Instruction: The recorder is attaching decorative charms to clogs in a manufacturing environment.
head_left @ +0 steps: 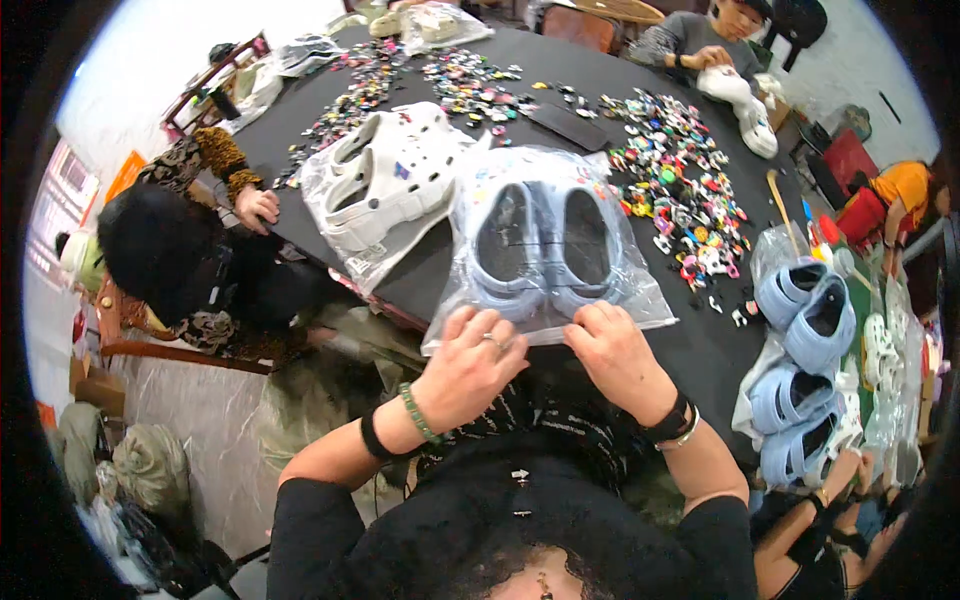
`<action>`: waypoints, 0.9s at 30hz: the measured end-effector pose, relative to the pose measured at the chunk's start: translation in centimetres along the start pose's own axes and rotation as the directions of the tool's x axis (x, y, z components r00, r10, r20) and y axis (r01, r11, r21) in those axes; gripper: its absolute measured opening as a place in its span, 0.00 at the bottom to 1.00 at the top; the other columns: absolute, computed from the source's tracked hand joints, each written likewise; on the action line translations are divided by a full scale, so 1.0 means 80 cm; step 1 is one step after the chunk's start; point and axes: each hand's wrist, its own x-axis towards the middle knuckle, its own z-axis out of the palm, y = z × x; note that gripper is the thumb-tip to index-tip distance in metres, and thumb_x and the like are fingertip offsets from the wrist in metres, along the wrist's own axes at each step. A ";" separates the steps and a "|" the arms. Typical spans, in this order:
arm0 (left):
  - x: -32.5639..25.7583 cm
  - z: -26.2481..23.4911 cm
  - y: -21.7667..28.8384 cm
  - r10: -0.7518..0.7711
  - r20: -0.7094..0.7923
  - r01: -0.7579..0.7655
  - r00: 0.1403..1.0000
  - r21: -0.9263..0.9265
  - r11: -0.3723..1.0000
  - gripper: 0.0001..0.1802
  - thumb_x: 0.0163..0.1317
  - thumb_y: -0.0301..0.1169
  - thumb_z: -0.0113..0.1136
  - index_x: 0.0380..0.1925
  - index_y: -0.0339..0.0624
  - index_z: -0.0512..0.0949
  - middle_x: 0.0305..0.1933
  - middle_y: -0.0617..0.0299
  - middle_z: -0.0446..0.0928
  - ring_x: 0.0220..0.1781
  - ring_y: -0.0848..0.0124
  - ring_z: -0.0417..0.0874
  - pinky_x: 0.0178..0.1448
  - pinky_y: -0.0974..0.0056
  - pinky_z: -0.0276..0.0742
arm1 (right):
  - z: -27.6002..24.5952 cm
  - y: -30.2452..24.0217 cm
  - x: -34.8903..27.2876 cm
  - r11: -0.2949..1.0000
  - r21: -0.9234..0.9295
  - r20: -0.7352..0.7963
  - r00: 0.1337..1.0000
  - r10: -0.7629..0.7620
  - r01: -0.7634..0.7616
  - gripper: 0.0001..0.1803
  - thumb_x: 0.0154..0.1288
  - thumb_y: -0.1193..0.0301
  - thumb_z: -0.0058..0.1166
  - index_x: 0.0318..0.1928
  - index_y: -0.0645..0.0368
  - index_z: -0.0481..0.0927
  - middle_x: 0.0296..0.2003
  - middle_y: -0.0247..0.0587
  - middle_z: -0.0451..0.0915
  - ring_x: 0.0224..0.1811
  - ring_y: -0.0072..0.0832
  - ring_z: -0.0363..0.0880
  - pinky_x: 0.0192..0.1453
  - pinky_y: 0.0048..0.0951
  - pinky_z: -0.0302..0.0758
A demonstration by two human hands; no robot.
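A clear plastic bag (645, 298) lies at the table's near edge with a pair of light blue clogs (512, 296) inside, their heels toward me. My left hand (468, 362) has its fingers closed on the left part of the bag's near edge. Further right along that same edge, my right hand (622, 362) pinches the plastic between thumb and fingers. Just left of the bag, and partly under it, sits another clear bag with white clogs (405, 185). Small coloured charms show at the far end of the blue pair.
Piles of small colourful shoe charms (675, 175) cover parts of the black table (700, 375). A dark flat case (568, 127) lies beyond the bags. More blue clogs (820, 325) stand at the right. Co-workers sit left, far right and near right; one holds a white shoe (745, 110).
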 end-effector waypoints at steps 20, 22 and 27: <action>0.004 0.064 -0.009 0.111 -0.048 -0.101 0.993 0.179 0.979 0.09 0.50 0.34 0.55 0.27 0.43 0.79 0.42 0.61 0.72 0.50 0.66 0.69 0.54 0.61 0.64 | 0.010 -0.028 -0.010 0.996 0.089 0.017 1.000 0.016 -0.018 0.05 0.59 0.74 0.58 0.35 0.61 0.77 0.29 0.44 0.73 0.34 0.41 0.74 0.39 0.39 0.73; -0.003 0.067 -0.009 0.134 -0.064 -0.122 0.989 0.163 0.979 0.09 0.49 0.35 0.55 0.28 0.43 0.78 0.40 0.62 0.71 0.49 0.67 0.69 0.53 0.62 0.64 | 0.011 -0.029 -0.011 0.996 0.088 0.045 0.999 0.030 -0.034 0.05 0.59 0.74 0.58 0.35 0.61 0.77 0.29 0.44 0.73 0.35 0.41 0.74 0.39 0.39 0.73; -0.016 0.072 -0.009 0.115 0.119 -0.132 0.986 0.143 0.981 0.06 0.47 0.34 0.57 0.24 0.45 0.77 0.34 0.65 0.73 0.45 0.68 0.71 0.50 0.63 0.65 | 0.010 -0.027 -0.013 0.996 0.080 0.085 0.995 0.044 -0.051 0.05 0.58 0.75 0.59 0.34 0.62 0.78 0.31 0.44 0.75 0.37 0.41 0.76 0.41 0.38 0.74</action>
